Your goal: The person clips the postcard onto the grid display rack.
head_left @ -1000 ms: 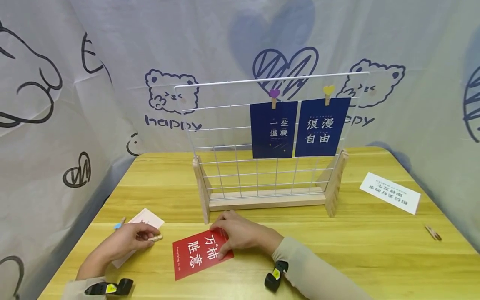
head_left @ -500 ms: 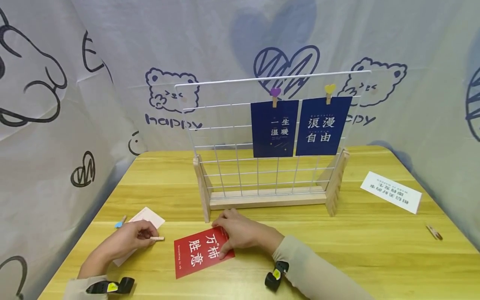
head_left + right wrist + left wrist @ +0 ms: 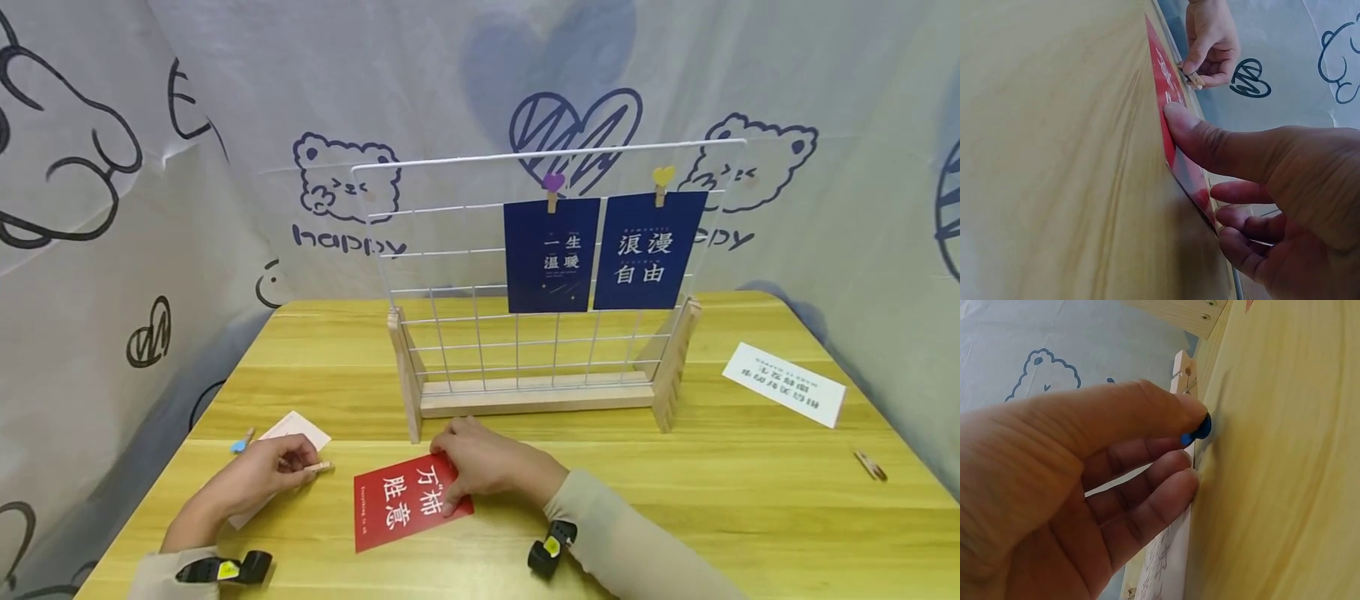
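Observation:
My left hand [image 3: 262, 475] pinches a small wooden clothespin [image 3: 321, 467] between thumb and fingers, low over the table. In the left wrist view, its dark blue decoration [image 3: 1204, 427] shows at the thumb tip, while the wooden end [image 3: 1181, 372] points away. A pale card [image 3: 300, 427] lies partly hidden under that hand. My right hand [image 3: 491, 462] holds a red card [image 3: 397, 504] with white characters by its right end, thumb on the face and fingers at the far edge. From the right wrist, the thumb [image 3: 1185, 122] presses the card, which bends slightly near the fingers.
Behind the hands stands a white wire grid rack [image 3: 480, 342] on a wooden base [image 3: 536, 398]. Two navy cards [image 3: 551, 283] hang from it by heart clothespins. A white card [image 3: 786, 385] and a clothespin [image 3: 870, 465] lie right; a blue-heart clothespin [image 3: 242, 442] lies left.
The red card has shifted slightly right and away from me with my right hand. My left hand has moved a little the same way, and the clothespin's end now tips upward.

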A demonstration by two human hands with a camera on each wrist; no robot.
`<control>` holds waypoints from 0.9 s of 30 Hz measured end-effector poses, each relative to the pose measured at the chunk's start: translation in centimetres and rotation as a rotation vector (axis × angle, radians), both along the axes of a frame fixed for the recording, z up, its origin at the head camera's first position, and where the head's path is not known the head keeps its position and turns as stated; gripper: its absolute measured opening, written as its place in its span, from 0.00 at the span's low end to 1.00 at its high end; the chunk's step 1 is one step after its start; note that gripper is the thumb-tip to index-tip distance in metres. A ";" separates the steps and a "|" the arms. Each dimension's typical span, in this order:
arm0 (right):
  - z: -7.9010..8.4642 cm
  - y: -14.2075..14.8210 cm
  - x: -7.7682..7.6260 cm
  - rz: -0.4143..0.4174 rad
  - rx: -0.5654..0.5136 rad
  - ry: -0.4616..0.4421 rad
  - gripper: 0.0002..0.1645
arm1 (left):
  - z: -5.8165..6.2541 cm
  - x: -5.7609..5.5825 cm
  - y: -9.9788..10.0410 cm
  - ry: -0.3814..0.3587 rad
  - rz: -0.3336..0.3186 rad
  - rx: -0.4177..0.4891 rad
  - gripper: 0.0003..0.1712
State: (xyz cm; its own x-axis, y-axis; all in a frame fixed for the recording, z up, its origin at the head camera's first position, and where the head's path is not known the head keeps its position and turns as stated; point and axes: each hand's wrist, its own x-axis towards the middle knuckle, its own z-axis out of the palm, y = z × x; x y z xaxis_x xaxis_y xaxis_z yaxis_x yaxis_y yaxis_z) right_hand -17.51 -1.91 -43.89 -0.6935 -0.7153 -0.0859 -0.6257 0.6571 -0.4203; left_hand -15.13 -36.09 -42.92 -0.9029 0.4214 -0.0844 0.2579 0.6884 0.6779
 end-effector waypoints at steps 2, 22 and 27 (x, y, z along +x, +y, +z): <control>0.0 0.1 -0.1 -0.005 -0.005 -0.004 0.43 | 0.0 -0.1 0.0 0.004 0.002 0.003 0.06; 0.9 -0.5 0.1 -0.002 0.038 -0.036 0.40 | 0.0 -0.2 0.0 0.049 0.014 -0.018 0.05; 1.1 -1.3 0.4 0.057 0.096 0.021 0.46 | 0.1 0.0 -0.1 0.033 0.008 -0.014 0.06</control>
